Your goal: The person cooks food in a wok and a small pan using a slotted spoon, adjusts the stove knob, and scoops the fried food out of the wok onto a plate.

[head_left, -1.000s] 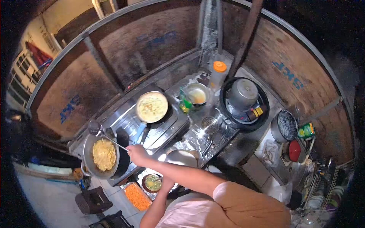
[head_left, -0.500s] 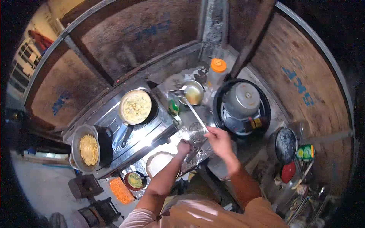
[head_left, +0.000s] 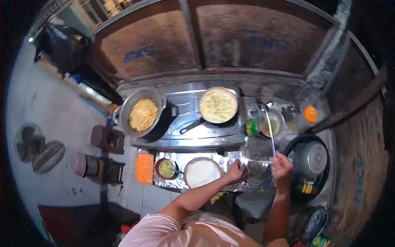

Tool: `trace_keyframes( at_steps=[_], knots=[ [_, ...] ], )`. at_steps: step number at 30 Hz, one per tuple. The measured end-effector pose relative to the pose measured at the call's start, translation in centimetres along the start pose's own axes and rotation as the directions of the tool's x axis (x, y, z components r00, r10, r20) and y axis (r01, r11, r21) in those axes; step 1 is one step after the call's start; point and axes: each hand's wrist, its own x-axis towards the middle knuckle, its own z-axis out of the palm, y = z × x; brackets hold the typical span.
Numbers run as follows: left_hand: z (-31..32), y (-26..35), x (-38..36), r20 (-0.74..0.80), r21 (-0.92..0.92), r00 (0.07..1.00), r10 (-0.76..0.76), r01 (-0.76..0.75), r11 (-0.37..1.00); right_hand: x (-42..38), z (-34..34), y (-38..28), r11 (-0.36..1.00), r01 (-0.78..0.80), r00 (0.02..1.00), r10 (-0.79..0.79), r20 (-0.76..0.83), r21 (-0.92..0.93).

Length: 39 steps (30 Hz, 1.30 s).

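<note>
Head view: right hand [head_left: 282, 164] is closed on the ladle [head_left: 269, 127], whose long axis runs to 12 o'clock toward the bowl [head_left: 272, 122]; left hand [head_left: 235, 169] grips the plate [head_left: 201, 173] rim.

The right hand [head_left: 282, 164], at the wok [head_left: 140, 112] one second ago, now grips the ladle [head_left: 269, 125] beside the steel bowl [head_left: 272, 122]. The left hand [head_left: 236, 170] now rests beside the plate [head_left: 201, 172].
</note>
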Motion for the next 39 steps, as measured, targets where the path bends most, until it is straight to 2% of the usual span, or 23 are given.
trace_keyframes(
  at_steps=[1, 3, 4, 8, 10, 11, 12, 13, 14, 16, 17, 18, 19, 20, 22, 25, 29, 30, 31, 34, 35, 37, 39],
  knots=[
    [-1.4, 0.3, -1.4, -0.029, 0.084, 0.998, 0.054, -0.051, 0.995, 0.2, 0.0, 0.6, 1.0, 0.003, 0.999, -0.003, 0.036, 0.006],
    [-4.5, 1.5, -4.3, 0.074, -0.258, 0.997, -0.023, 0.041, 0.965, 0.8, 0.1, 1.5, 0.999, 0.006, 1.0, -0.005, 0.022, -0.046],
    [-5.9, 2.4, -5.6, 0.049, -0.292, 0.998, -0.035, 0.047, 0.955, 0.5, 0.9, 0.5, 0.997, -0.06, 0.998, 0.059, 0.009, 0.054],
    [-9.0, -3.1, -8.3, 0.039, -0.531, 0.998, -0.047, 0.061, 0.845, 1.1, 1.8, -0.4, 0.999, -0.023, 0.999, 0.022, 0.039, 0.032],
    [-12.6, -3.6, -11.3, -0.143, -0.368, 0.99, -0.009, -0.044, 0.929, 1.4, 3.4, -1.8, 1.0, 0.015, 0.996, -0.017, 0.084, 0.018],
    [-15.2, -1.9, -13.7, -0.131, -0.547, 0.99, -0.058, -0.023, 0.837, 1.6, 4.4, -2.7, 0.999, 0.045, 0.992, -0.046, 0.115, 0.006],
    [-17.2, -1.8, -15.4, -0.155, -0.587, 0.975, -0.159, 0.038, 0.808, 1.6, 5.8, -3.9, 0.99, 0.132, 0.982, -0.125, 0.142, -0.039],
    [-18.9, -2.4, -17.2, -0.236, -0.633, 0.952, -0.193, 0.0, 0.774, 1.4, 7.5, -5.4, 0.988, 0.147, 0.978, -0.14, 0.154, -0.037],
    [-21.2, -2.3, -19.5, -0.25, -0.695, 0.944, -0.216, -0.019, 0.719, 1.2, 9.4, -7.1, 0.97, 0.183, 0.971, -0.153, 0.182, -0.159],
    [-25.6, -2.4, -23.4, -0.442, -0.674, 0.851, -0.282, -0.109, 0.731, 2.1, 12.6, -7.8, 0.888, 0.304, 0.943, -0.229, 0.242, -0.345],
    [-28.1, -3.7, -25.0, -0.485, -0.684, 0.813, -0.323, -0.123, 0.72, 1.8, 14.2, -9.1, 0.883, 0.32, 0.937, -0.241, 0.252, -0.343],
    [-31.1, -1.3, -26.9, -0.697, -0.375, 0.64, -0.324, 0.06, 0.925, 1.3, 16.6, -11.0, 0.744, 0.474, 0.877, -0.355, 0.323, -0.47],
    [-33.5, -3.8, -28.0, -0.753, -0.402, 0.576, -0.318, -0.02, 0.916, 0.8, 19.1, -12.8, 0.563, 0.602, 0.799, -0.444, 0.406, -0.567],
    [-36.0, -6.6, -29.2, -0.801, -0.42, 0.508, -0.316, -0.1, 0.902, 0.2, 21.7, -14.3, 0.474, 0.636, 0.768, -0.464, 0.441, -0.609],
    [-41.4, -6.4, -31.3, -0.897, -0.298, 0.404, -0.18, -0.252, 0.921, -0.3, 26.8, -16.6, 0.271, 0.698, 0.697, -0.474, 0.539, -0.663],
    [-49.6, -5.4, -32.2, -0.907, -0.272, 0.396, -0.141, -0.299, 0.915, 1.1, 35.1, -18.0, -0.093, 0.78, 0.493, -0.519, 0.699, -0.619],
    [-59.1, -6.3, -28.9, -0.901, -0.164, 0.427, -0.078, -0.168, 0.972, -1.2, 45.7, -21.9, -0.35, 0.797, 0.376, -0.351, 0.858, -0.492],
    [-60.8, -6.8, -27.6, -0.897, -0.123, 0.438, -0.054, -0.131, 0.984, -1.6, 48.7, -22.1, -0.434, 0.745, 0.408, -0.304, 0.861, -0.507],
    [-62.2, -6.5, -26.4, -0.92, 0.138, 0.376, 0.112, 0.042, 0.99, -2.0, 51.5, -21.7, -0.517, 0.69, 0.444, -0.25, 0.86, -0.507],
    [-65.9, -8.8, -21.7, -0.874, 0.137, 0.475, 0.099, 0.046, 0.989, -2.8, 58.0, -21.4, -0.642, 0.584, 0.572, -0.11, 0.813, -0.498],
    [-66.8, -9.7, -20.0, -0.856, 0.2, 0.494, 0.149, 0.05, 0.979, -3.0, 59.6, -21.3, -0.643, 0.573, 0.588, -0.109, 0.802, -0.508],
    [-68.1, -9.6, -18.5, -0.826, 0.261, 0.526, 0.201, 0.04, 0.965, -2.9, 62.1, -20.8, -0.657, 0.536, 0.72, 0.027, 0.693, -0.53],
    [-69.0, -9.4, -17.4, -0.781, 0.41, 0.556, 0.285, 0.112, 0.905, -1.1, 63.3, -19.3, -0.655, 0.553, 0.712, 0.051, 0.7, -0.515]
  ],
)
